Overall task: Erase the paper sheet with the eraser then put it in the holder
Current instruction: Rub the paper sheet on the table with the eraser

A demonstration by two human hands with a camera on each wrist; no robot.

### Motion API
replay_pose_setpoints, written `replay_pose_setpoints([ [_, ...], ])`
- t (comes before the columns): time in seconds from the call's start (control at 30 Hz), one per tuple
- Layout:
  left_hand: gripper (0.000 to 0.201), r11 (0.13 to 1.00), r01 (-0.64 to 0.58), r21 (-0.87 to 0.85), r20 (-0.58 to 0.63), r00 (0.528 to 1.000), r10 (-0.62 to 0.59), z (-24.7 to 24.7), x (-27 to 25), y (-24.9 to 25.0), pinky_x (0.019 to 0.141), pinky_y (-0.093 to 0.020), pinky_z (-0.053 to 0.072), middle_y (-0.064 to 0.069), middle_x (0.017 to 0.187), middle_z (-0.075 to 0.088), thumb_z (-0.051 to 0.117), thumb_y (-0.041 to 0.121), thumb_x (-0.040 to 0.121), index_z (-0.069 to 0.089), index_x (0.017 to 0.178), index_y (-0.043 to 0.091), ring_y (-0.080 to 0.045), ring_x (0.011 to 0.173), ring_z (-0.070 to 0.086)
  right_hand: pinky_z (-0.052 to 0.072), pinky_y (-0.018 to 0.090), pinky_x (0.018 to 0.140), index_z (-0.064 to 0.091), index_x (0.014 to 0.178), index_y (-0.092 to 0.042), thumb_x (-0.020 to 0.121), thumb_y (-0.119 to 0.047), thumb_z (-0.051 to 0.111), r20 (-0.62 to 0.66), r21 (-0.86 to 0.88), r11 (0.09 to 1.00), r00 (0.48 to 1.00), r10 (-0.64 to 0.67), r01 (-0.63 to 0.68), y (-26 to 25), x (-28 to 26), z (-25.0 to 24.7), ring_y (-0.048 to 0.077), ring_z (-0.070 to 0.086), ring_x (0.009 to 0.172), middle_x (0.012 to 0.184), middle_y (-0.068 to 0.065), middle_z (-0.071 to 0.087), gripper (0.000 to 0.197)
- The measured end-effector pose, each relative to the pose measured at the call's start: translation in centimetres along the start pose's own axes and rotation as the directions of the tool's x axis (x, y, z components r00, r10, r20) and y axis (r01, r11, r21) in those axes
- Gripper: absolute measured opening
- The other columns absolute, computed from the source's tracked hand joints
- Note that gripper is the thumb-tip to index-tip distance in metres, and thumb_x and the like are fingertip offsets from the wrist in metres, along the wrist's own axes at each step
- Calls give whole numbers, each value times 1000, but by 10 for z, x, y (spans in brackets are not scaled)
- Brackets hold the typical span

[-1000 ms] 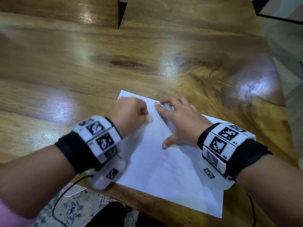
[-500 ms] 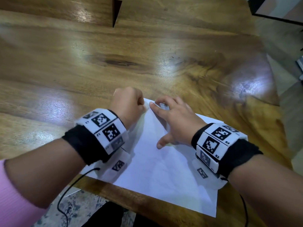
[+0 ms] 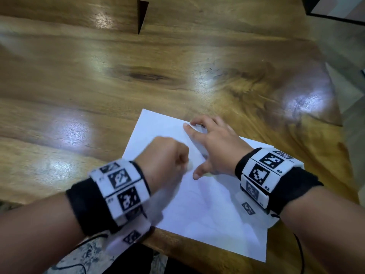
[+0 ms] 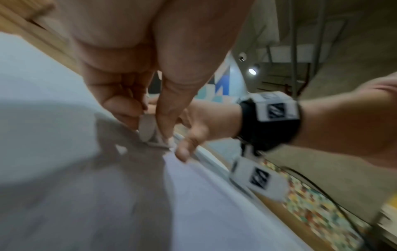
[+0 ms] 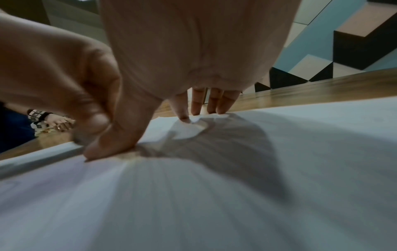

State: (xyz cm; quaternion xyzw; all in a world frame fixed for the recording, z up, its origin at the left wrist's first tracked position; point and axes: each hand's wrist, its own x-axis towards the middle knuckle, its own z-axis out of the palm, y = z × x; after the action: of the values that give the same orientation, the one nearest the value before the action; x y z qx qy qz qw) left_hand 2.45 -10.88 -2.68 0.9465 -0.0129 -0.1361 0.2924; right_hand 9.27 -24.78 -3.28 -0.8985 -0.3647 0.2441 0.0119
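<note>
1. We see a white paper sheet (image 3: 207, 194) lying flat on a wooden table (image 3: 177, 66), at the near edge; its near corner reaches the table's edge.
2. The right hand (image 3: 215, 149) lies spread on the far half of the sheet. Its fingers (image 5: 196, 103) are straight, tips pressed on the paper close to the far edge, and the thumb (image 5: 120, 141) is splayed toward us, its tip also on the paper. It grasps nothing; it only pins the sheet down.
3. The left hand (image 3: 164, 157) is curled into a fist over the sheet's left part, just beside the right thumb. It is motion-blurred in the head view.
4. From the left wrist view, thumb and fingers (image 4: 120, 105) pinch a small pale eraser (image 4: 148, 129). The eraser's lower end touches the paper, close to the right thumb tip.
5. In the head view the eraser is hidden under the fist, so we take its place from the wrist view alone.
6. We cannot make out any marks on the sheet; the surface is blurred in both wrist views.
7. Both wrists carry black bands with white blocks bearing black-and-white square markers (image 3: 262, 169). A thin black cable (image 3: 300, 254) hangs from the right wrist unit below the table's edge.
8. A dark wedge-shaped object (image 3: 142, 14) stands at the far side of the table; we cannot tell what it is.
9. Patterned floor (image 3: 83, 254) shows under the near edge.
</note>
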Motion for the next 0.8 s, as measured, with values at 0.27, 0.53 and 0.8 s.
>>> replay_pose_setpoints([
  [0.27,6,989,139,-44,-188,972,-145,-20,12,-23,54,2,32,2,62,57,70,15,73,70,75,9,-13,61,46,20,33,111,10,149,-28,60,-63,73,1,-18,1000,1000,3,-3,-2,-2,0,20,13,134,149,-5,13,115],
  [0.53,11,997,71,-2,-78,994,-71,-17,2,-22,57,2,32,1,71,59,69,19,75,71,82,11,-13,71,49,19,37,112,7,149,-24,58,-67,70,-5,-60,998,1000,16,-16,-7,-6,1,22,11,136,150,-3,10,119],
  [0.8,12,999,-26,28,87,996,24,-5,-28,-17,55,-5,33,0,67,59,69,24,75,68,72,13,-17,68,54,19,36,112,3,149,-23,60,-67,69,18,-63,998,1000,17,-15,-9,-6,0,23,9,138,151,-2,7,120],
])
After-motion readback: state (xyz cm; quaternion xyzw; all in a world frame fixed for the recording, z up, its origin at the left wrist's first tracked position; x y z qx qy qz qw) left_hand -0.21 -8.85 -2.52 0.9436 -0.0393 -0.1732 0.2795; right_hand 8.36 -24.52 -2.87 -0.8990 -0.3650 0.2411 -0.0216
